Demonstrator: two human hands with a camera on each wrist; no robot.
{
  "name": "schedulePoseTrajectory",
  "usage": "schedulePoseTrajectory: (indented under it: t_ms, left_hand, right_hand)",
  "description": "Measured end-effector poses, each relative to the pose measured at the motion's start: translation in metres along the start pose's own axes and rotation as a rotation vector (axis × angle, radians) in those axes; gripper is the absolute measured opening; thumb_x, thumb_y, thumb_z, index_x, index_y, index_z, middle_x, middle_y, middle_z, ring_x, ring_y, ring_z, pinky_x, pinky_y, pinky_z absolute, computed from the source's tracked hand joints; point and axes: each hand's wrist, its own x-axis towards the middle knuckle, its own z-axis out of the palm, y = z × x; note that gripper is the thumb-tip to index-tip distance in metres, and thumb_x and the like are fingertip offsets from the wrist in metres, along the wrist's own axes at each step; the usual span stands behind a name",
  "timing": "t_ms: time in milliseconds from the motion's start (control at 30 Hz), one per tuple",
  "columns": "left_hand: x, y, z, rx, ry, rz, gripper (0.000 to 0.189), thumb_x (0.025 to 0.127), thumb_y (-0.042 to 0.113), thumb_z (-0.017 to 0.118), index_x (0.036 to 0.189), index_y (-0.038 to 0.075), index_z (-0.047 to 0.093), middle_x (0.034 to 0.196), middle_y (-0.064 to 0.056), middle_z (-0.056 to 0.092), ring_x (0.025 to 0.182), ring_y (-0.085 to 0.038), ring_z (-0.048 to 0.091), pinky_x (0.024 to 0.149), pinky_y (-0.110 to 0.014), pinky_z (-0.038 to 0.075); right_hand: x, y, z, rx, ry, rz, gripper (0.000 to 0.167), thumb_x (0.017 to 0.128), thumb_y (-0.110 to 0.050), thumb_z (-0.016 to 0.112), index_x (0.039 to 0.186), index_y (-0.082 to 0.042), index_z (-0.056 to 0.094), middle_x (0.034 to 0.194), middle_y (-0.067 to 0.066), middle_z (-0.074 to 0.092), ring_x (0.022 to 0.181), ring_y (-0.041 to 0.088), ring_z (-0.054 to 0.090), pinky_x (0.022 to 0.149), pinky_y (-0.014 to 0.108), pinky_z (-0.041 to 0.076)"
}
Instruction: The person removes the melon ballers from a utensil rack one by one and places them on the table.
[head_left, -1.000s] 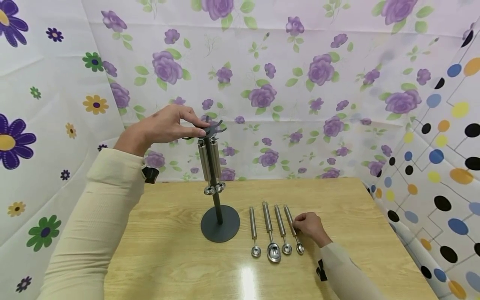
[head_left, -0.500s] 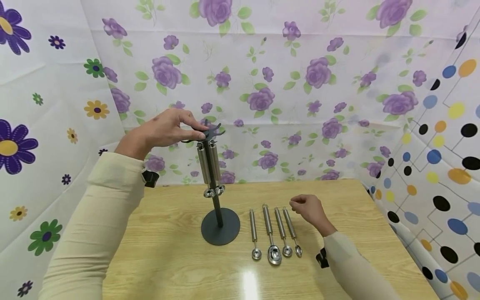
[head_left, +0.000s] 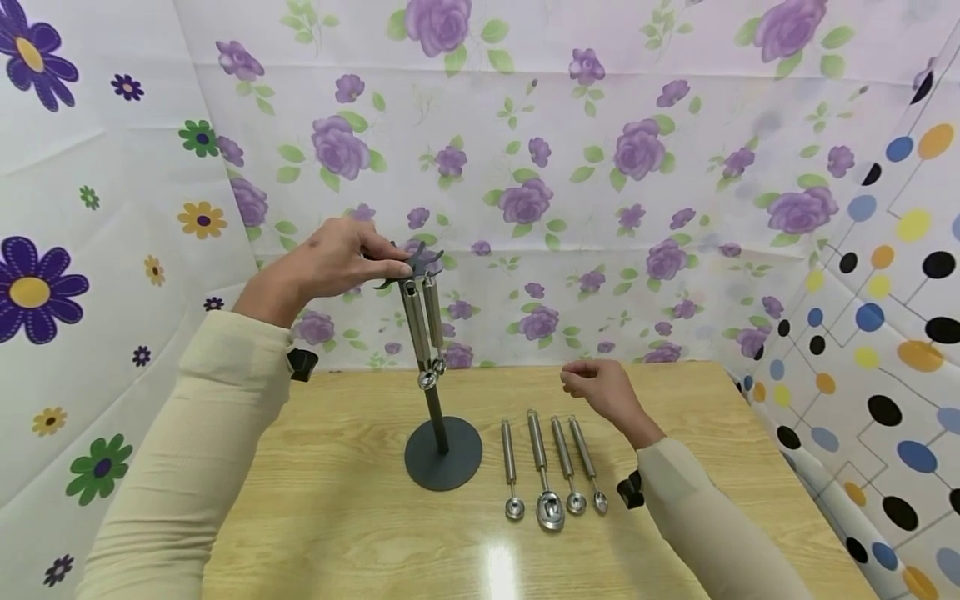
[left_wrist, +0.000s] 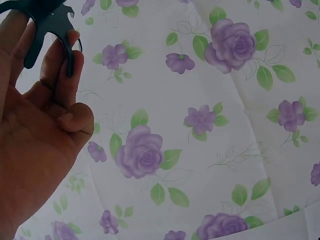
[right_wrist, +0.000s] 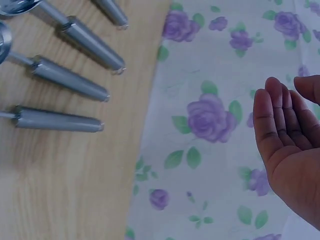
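A dark metal hanging stand [head_left: 432,408] stands upright on a round base. At its top is a hooked rack [head_left: 420,262], whose prongs also show in the left wrist view. My left hand [head_left: 341,258] pinches the rack's edge between thumb and fingers. Two steel scoops [head_left: 415,325] with small round heads hang from the hooks, heads down. My right hand [head_left: 603,392] is raised beyond the handle ends of the scoops on the table. In the right wrist view its gently bent fingers [right_wrist: 272,112] hold nothing, the thumb apart.
Several steel-handled scoops lie side by side right of the stand, heads toward me, including a large oval scoop [head_left: 550,510] and a narrow-headed scoop [head_left: 600,502] at the right end. Patterned cloths surround the wooden table [head_left: 337,500] at the back and sides.
My right hand has left the rightmost scoop and moved up toward the table's back. The rack has turned slightly in my left hand, and the hanging scoops have swung round with it.
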Motion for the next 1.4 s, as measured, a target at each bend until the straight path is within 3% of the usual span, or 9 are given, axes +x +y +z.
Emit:
schedulePoseTrajectory:
  t_ms: [100, 200, 367, 667, 800, 1133, 1200, 1300, 1400]
  left_hand:
    - [0.0, 0.001, 0.002, 0.002, 0.005, 0.002, 0.026, 0.097, 0.023, 0.07, 0.117, 0.008, 0.076, 0.113, -0.013, 0.065, 0.093, -0.027, 0.059, 0.074, -0.041, 0.046]
    - [0.0, -0.001, 0.003, 0.038, 0.005, 0.072, 0.026, 0.097, 0.02, 0.07, 0.117, 0.005, 0.076, 0.109, -0.012, 0.062, 0.089, -0.028, 0.056, 0.072, -0.042, 0.046]
    - [0.003, -0.003, 0.003, 0.066, -0.017, 0.167, 0.026, 0.098, 0.016, 0.067, 0.119, 0.002, 0.074, 0.133, -0.014, 0.062, 0.114, -0.034, 0.061, 0.086, -0.048, 0.051]
    - [0.002, -0.003, 0.003, -0.007, -0.032, 0.063, 0.028, 0.099, 0.022, 0.067, 0.123, 0.01, 0.073, 0.136, -0.013, 0.061, 0.097, -0.023, 0.066, 0.067, -0.036, 0.043]
    - [0.002, -0.002, 0.003, -0.031, -0.019, 0.04, 0.028, 0.098, 0.023, 0.068, 0.123, 0.011, 0.074, 0.135, -0.013, 0.062, 0.065, -0.017, 0.053, 0.059, -0.034, 0.037]
    - [0.005, 0.001, 0.006, -0.037, -0.003, 0.017, 0.03, 0.097, 0.028, 0.069, 0.123, 0.014, 0.074, 0.132, -0.01, 0.064, 0.082, -0.025, 0.058, 0.067, -0.038, 0.041]
    - [0.004, 0.001, 0.007, -0.038, -0.002, 0.014, 0.03, 0.097, 0.028, 0.069, 0.123, 0.014, 0.074, 0.131, -0.01, 0.065, 0.093, -0.023, 0.062, 0.07, -0.038, 0.042]
    - [0.004, 0.001, 0.007, -0.032, 0.005, 0.02, 0.03, 0.097, 0.027, 0.069, 0.123, 0.014, 0.074, 0.13, -0.01, 0.065, 0.086, -0.021, 0.062, 0.068, -0.037, 0.042]
    - [0.002, 0.001, 0.007, -0.03, 0.01, 0.025, 0.03, 0.097, 0.028, 0.069, 0.123, 0.013, 0.074, 0.13, -0.011, 0.066, 0.059, -0.017, 0.047, 0.06, -0.035, 0.039]
  right_hand:
    - [0.004, -0.014, -0.001, -0.013, -0.014, -0.038, 0.03, 0.1, -0.019, 0.064, 0.119, 0.003, 0.069, 0.103, 0.017, 0.072, 0.089, 0.024, 0.07, 0.082, 0.038, 0.056]
    - [0.008, -0.031, -0.002, -0.003, -0.039, -0.079, 0.032, 0.1, -0.021, 0.064, 0.121, 0.002, 0.069, 0.105, 0.017, 0.072, 0.092, 0.026, 0.07, 0.085, 0.041, 0.055]
    - [0.018, -0.061, -0.002, 0.049, -0.099, -0.135, 0.033, 0.1, -0.022, 0.064, 0.124, 0.001, 0.068, 0.113, 0.019, 0.069, 0.099, 0.029, 0.069, 0.089, 0.04, 0.054]
    - [0.028, -0.113, 0.011, 0.054, -0.16, -0.233, 0.03, 0.099, -0.023, 0.067, 0.122, -0.003, 0.07, 0.108, 0.011, 0.072, 0.096, 0.022, 0.069, 0.09, 0.039, 0.053]
    - [0.031, -0.131, 0.016, 0.046, -0.156, -0.282, 0.028, 0.099, -0.022, 0.067, 0.12, -0.004, 0.071, 0.106, 0.009, 0.072, 0.095, 0.022, 0.069, 0.089, 0.039, 0.053]
    - [0.035, -0.155, 0.039, 0.086, -0.236, -0.333, 0.033, 0.098, -0.018, 0.068, 0.127, -0.002, 0.068, 0.118, 0.011, 0.069, 0.105, 0.023, 0.066, 0.091, 0.038, 0.052]
    - [0.035, -0.154, 0.044, 0.103, -0.259, -0.349, 0.034, 0.098, -0.015, 0.067, 0.128, 0.0, 0.066, 0.119, 0.013, 0.069, 0.106, 0.024, 0.066, 0.092, 0.037, 0.052]
    - [0.035, -0.153, 0.052, 0.136, -0.298, -0.37, 0.034, 0.098, -0.01, 0.066, 0.129, 0.003, 0.064, 0.12, 0.016, 0.068, 0.106, 0.025, 0.066, 0.092, 0.037, 0.052]
    - [0.036, -0.152, 0.059, 0.17, -0.335, -0.396, 0.034, 0.098, -0.008, 0.066, 0.129, 0.003, 0.065, 0.119, 0.016, 0.069, 0.105, 0.025, 0.067, 0.091, 0.036, 0.052]
